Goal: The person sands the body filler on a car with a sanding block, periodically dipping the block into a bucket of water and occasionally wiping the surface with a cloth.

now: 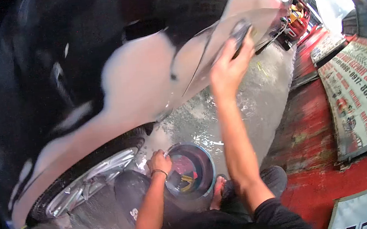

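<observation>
Head cam has your right hand [227,67] stretched way up, fingers clamped on a dark cloth [241,30] pressed flat against the soapy car panel [144,83]. Your left hand [159,161] is down low, curled shut around the rim of the bucket [207,174], with the wheel [88,182] just to its left.

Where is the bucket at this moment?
The bucket stands on the wet floor low in the head view, right of the car wheel; the left hand grips its rim.
</observation>
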`<move>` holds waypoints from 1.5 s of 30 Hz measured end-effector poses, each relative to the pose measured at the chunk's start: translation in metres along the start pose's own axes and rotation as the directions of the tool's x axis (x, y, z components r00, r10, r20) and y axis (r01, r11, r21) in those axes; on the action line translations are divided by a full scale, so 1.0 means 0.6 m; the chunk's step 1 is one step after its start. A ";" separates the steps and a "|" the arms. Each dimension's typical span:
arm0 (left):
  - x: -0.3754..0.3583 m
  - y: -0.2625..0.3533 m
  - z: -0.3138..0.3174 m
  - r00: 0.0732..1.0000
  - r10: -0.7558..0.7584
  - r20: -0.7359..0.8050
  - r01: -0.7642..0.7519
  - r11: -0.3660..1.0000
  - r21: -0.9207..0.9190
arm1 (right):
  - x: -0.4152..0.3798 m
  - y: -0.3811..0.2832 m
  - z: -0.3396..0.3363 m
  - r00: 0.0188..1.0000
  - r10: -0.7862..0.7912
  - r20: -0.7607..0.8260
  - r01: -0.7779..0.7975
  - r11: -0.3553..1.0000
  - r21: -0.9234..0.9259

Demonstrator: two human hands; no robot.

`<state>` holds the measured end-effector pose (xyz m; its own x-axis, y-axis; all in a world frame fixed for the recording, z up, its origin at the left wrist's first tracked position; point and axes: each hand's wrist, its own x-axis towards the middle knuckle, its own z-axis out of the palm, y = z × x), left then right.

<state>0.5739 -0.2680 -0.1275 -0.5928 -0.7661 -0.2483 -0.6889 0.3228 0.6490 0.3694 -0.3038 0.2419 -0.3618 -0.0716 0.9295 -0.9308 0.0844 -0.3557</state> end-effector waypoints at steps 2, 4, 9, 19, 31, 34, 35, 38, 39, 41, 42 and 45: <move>-0.001 0.014 -0.012 0.999 -0.018 0.031 0.018 1.000 0.010 | -0.075 -0.015 -0.009 0.976 -0.196 0.097 0.202 0.978 -0.051; -0.007 0.017 -0.024 0.998 -0.023 0.058 0.022 1.000 0.018 | -0.074 0.030 -0.022 0.944 -0.303 0.133 0.315 0.946 -0.080; -0.007 0.018 -0.023 0.997 -0.019 0.069 0.019 1.000 0.007 | 0.094 0.168 0.001 0.980 0.179 0.088 -0.187 0.977 0.099; -0.022 0.018 -0.030 0.999 0.021 0.044 -0.020 1.000 -0.014 | 0.026 0.104 -0.017 0.986 -0.163 0.046 0.167 0.982 -0.093; -0.016 0.009 -0.016 0.997 0.071 -0.013 -0.070 0.997 0.026 | 0.091 0.162 -0.006 0.959 -0.234 -0.162 0.194 0.954 -0.231; -0.014 0.007 -0.008 0.996 0.072 -0.045 -0.069 0.996 0.060 | 0.199 0.151 -0.033 0.899 0.437 0.035 -0.438 0.894 0.090; -0.015 0.005 -0.005 0.996 0.073 -0.059 -0.069 0.995 0.070 | 0.208 0.139 -0.039 0.848 0.524 0.078 -0.529 0.835 0.149; -0.018 0.013 -0.013 0.996 0.080 -0.039 -0.076 0.994 0.077 | 0.180 0.165 -0.042 0.928 0.346 0.140 -0.363 0.923 0.126; -0.018 0.012 -0.014 0.996 0.080 -0.031 -0.077 0.994 0.078 | 0.140 0.167 -0.027 0.999 0.036 -0.029 -0.038 0.997 -0.070; -0.020 0.006 -0.006 0.994 0.096 -0.054 -0.093 0.994 0.055 | 0.088 0.143 -0.010 0.973 -0.068 -0.221 0.060 0.997 -0.041; -0.016 0.001 -0.004 0.992 0.102 -0.068 -0.099 0.994 0.044 | 0.110 0.152 -0.008 0.979 -0.051 -0.199 0.036 0.996 -0.079; -0.017 0.011 -0.009 0.995 0.082 -0.065 -0.078 0.996 0.051 | 0.224 0.212 -0.029 0.962 0.270 0.031 -0.272 0.949 0.159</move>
<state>0.5778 -0.2612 -0.1166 -0.6186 -0.7718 -0.1468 -0.6608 0.4101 0.6286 0.2033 -0.2852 0.3235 -0.6015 -0.0770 0.7952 -0.7934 -0.0588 -0.6058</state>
